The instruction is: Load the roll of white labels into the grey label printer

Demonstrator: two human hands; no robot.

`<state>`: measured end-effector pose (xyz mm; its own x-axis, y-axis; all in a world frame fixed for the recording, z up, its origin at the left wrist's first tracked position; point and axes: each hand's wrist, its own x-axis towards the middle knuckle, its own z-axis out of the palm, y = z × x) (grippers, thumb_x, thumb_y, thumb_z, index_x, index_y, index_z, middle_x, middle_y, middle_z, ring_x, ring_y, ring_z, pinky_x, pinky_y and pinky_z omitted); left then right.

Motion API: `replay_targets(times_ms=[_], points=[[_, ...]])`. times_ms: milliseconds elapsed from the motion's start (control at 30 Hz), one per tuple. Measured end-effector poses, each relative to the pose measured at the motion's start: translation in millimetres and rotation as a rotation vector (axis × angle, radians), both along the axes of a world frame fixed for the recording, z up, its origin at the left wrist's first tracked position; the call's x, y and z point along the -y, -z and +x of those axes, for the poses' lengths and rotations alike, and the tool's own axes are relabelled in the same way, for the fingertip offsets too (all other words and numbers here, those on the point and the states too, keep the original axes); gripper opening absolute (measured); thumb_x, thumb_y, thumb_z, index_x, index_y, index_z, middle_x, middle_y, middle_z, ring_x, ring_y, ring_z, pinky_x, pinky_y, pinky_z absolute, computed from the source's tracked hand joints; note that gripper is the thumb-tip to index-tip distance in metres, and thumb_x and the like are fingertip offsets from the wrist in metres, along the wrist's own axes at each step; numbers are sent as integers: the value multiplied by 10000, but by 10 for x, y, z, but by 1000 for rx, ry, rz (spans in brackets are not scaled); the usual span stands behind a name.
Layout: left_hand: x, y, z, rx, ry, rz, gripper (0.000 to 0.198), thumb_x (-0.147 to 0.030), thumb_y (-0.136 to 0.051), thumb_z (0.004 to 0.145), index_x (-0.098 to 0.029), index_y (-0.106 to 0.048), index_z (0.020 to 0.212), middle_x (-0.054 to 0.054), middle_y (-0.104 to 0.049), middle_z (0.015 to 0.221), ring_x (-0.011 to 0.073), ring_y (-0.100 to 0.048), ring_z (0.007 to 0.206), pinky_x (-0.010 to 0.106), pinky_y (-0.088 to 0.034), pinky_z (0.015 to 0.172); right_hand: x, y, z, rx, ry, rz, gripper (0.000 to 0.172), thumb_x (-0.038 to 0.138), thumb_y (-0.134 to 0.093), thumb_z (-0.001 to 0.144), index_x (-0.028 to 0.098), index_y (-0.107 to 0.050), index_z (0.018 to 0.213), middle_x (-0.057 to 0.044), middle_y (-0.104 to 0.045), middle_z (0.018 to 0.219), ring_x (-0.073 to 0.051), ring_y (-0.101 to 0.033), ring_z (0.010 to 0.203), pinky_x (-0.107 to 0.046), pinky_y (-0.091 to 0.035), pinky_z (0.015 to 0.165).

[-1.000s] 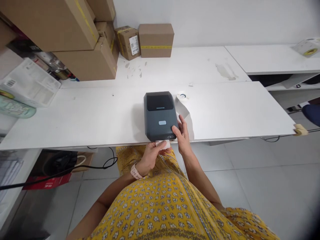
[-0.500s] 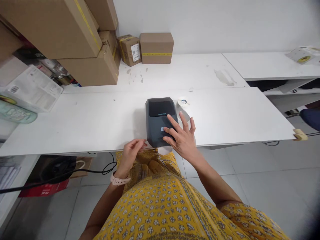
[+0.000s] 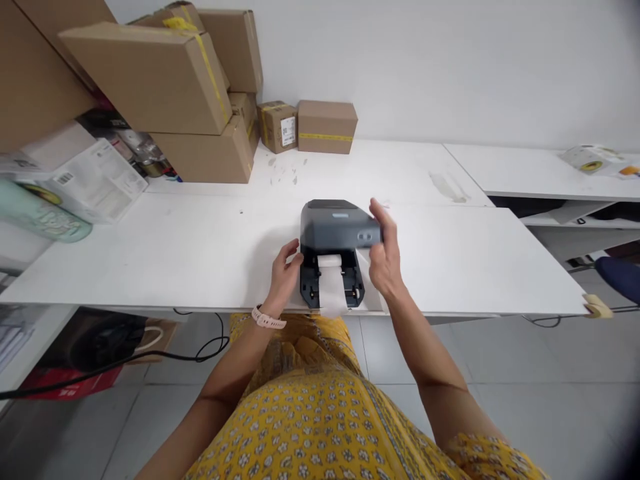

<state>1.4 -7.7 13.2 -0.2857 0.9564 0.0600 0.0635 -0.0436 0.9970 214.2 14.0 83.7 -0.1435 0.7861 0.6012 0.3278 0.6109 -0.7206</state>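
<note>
A dark grey label printer sits at the table's front edge with its lid raised and blurred by motion. My right hand holds the lid by its right side, the index finger pointing up and the other fingers partly hidden. Inside the printer lies a small white label roll, from which a paper strip runs over the front edge. At the printer's left side, my left hand has its fingers apart, the tips touching or very near the casing.
Cardboard boxes are stacked at the back left, with two smaller ones, a taped carton among them, by the wall. A green bottle lies at the left. A tape roll hangs at the table's right corner.
My right hand has gone from pressing on the closed lid to holding it raised, exposing the roll inside. My left hand has moved up beside the printer. The view has tilted up slightly.
</note>
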Motion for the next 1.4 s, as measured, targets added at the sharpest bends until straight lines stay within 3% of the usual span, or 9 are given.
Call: replay_targets(times_ms=[233,367,467,600,767,933,1100,1233,1400], points=[[-43,54,68,-71,52,-35,513,-351,-654,833,-198,-590,1318,129,-619,1372,266,-572,1252,408,-516,988,-1142,-554,-222,-45,60,-40,690,731,-209,984,305,-350,1508,-83,-508,1494,-283,-438,1439,-544,-389,1143],[-43,49,40,-172,67,-34,558,-366,-678,822,-198,-557,1340,138,-596,1391,278,-565,1239,410,-524,954,-1214,-662,-232,59,196,98,708,659,-435,972,229,-319,1522,-133,-361,1611,-275,-311,1510,-506,-300,1209],[-88,-18,28,-282,65,-64,521,-348,-664,833,-192,-559,1319,133,-634,1332,268,-611,1155,415,-522,940,-896,-545,-205,192,196,290,430,484,-476,1010,216,-531,1340,-142,-586,1415,-246,-504,1337,-445,-382,1146],[-153,-113,48,-439,36,-103,479,-288,-656,829,-189,-565,1290,119,-678,1229,238,-666,1013,389,-541,873,-549,-204,-154,695,-266,14,266,339,-417,1027,214,-649,1059,-80,-757,1000,-239,-686,923,-449,-487,989],[-147,-142,90,-580,10,-91,532,-300,-640,861,-196,-504,1364,125,-687,1234,244,-698,968,387,-546,847,-574,115,-153,987,-508,-166,245,313,-427,1011,230,-583,1182,-93,-758,1131,-287,-662,1122,-599,-204,1210],[-110,-189,52,-775,94,-9,570,-206,-502,921,-200,-378,1478,104,-730,1114,265,-710,1006,385,-525,862,-684,169,-192,1041,-609,-233,338,339,-492,975,211,-583,1274,-117,-744,1141,-315,-648,1160,-639,-136,1209],[-113,-217,-13,-913,176,29,605,-126,-387,931,-226,-321,1524,48,-739,921,241,-722,862,336,-510,783,-698,-103,-21,789,-784,-348,454,408,-543,965,239,-559,1386,-101,-681,1295,-274,-612,1190,-577,-249,1191],[-106,-203,-13,-947,160,8,561,-142,-386,940,-220,-376,1495,51,-737,902,248,-716,831,334,-503,761,-584,-290,480,227,-903,-265,448,446,-670,902,326,-620,1330,-54,-706,1207,-233,-655,1078,-450,-495,1006],[-83,-221,25,-951,141,0,518,-163,-370,962,-196,-410,1478,65,-733,889,253,-717,855,347,-504,775,-161,-27,1351,-477,-600,-62,167,517,-726,815,487,-685,974,46,-621,730,-185,-618,674,-485,-566,924]])
